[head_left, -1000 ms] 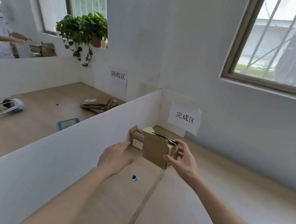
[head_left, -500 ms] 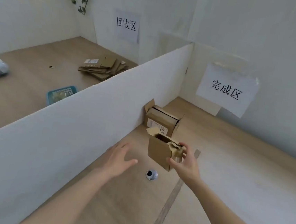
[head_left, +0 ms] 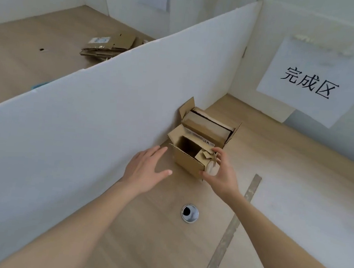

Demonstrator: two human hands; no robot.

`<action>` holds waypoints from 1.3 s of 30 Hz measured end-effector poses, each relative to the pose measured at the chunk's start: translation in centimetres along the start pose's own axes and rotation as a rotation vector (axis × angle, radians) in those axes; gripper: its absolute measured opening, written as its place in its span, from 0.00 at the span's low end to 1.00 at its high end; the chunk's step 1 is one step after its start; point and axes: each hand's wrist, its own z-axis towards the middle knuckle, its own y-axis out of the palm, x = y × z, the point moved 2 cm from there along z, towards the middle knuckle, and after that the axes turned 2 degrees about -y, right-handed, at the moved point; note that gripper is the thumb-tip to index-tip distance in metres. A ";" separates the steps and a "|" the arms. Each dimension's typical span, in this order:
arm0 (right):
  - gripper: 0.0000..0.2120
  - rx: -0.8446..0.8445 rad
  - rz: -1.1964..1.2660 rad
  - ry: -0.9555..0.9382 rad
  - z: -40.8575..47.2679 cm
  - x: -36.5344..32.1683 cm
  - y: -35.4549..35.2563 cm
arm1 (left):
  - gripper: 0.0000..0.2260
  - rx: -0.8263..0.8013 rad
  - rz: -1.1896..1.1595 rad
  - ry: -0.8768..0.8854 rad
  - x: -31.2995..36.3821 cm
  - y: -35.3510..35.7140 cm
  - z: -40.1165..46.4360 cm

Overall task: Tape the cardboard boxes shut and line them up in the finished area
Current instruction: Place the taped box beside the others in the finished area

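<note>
- White divider runs toward the far wall.
- Second box sits against it.
- Near box, upright, mouth up and unsealed, directly before that one.
- Right hand grasps its right corner.
- Left hand hovers released, fingers spread.

two small brown cardboard boxes are shown just right of centre in the frame, set one behind the other along the foot of the white partition. the nearer box is seen with its top open: a dark square cavity is exposed, one flap is raised toward the partition, and a torn, crumpled flap is folded at its right edge. whether its base is resting on the wooden surface cannot be told. the farther box is stood upright immediately behind it, with its main top flaps folded down flat and two side flaps left standing up. a pale label is partly visible on its front face.
</note>
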 end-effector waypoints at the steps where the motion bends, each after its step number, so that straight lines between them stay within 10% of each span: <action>1: 0.36 0.003 -0.017 -0.005 0.4 0.0 0.2 | 0.34 0.003 0.004 0.000 -0.1 0.1 0.3; 23: 0.36 0.041 -0.246 -0.013 -3.9 -3.4 -6.9 | 0.32 0.037 0.062 0.085 5.8 -4.4 -1.7; 39: 0.41 0.378 -0.651 0.053 -37.1 -9.3 -42.0 | 0.33 0.194 0.144 0.670 43.1 -10.9 -23.0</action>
